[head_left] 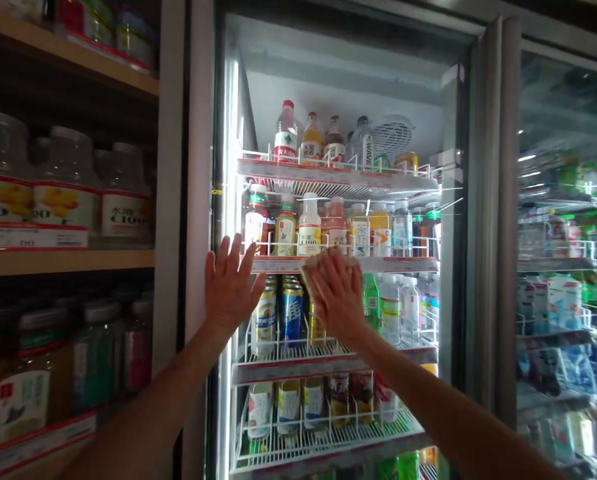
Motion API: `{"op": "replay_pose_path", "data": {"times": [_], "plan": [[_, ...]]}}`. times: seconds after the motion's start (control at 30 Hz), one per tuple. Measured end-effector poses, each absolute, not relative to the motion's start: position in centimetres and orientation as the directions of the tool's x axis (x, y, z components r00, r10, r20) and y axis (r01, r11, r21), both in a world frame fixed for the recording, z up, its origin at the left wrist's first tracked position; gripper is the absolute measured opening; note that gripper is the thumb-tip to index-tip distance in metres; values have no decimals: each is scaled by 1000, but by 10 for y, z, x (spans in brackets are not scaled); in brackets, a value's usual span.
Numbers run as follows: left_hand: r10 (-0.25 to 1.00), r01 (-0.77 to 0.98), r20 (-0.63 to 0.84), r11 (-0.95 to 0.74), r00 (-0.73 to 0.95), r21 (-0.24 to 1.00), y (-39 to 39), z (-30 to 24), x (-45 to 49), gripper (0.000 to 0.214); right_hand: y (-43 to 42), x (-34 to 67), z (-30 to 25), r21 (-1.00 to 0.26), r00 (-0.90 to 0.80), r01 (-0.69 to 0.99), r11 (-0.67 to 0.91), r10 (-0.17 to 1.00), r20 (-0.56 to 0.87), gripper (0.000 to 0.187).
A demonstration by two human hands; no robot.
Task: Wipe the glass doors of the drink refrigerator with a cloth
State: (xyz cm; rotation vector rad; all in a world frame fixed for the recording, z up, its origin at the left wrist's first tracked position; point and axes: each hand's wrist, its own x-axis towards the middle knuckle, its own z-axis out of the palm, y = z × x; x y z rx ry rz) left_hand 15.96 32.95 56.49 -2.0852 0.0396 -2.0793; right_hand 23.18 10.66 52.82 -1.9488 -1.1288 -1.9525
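My right hand (335,290) presses a pale cloth (314,272) flat against the glass door (403,53) of a lit drinks fridge. The cloth shows around my fingers; the rest is hidden under the hand. To the left, my left hand (231,283) is open with fingers spread, over the left edge of the same door, seemingly resting on it, and holds nothing. Behind the glass, bottles and cans stand on wire shelves, among them a white-capped bottle (309,223) above my right hand and a blue can (292,310) between my hands.
On the left, a wooden shelf (103,263) unit carries large bottles (68,177) with price strips along the edges. A metal door frame (501,233) separates this fridge from a second glass-fronted fridge (553,267) on the right. Several shelf levels hold drinks inside both.
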Motion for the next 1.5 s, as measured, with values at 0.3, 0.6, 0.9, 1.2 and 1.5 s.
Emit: {"op": "replay_pose_path", "data": {"times": [0.3,0.6,0.9,1.2,1.5], "plan": [[-172,137,985,-975,14,-173,329,565,159,60,95,240,532,327,-117,566,-757,318,941,57],[-206,158,978,-965,43,-211,331,565,158,64,37,270,523,442,-150,539,-717,434,888,58],[-185,68,982,-980,35,-187,329,566,158,70,13,273,504,347,-77,497,-796,358,931,65],[-183,130,981,-973,59,-189,328,564,159,70,-13,300,534,-107,-60,433,-895,-147,987,62],[-180,162,980,-968,80,-191,329,564,157,70,2,285,528,277,-134,537,-797,243,961,56]]}}
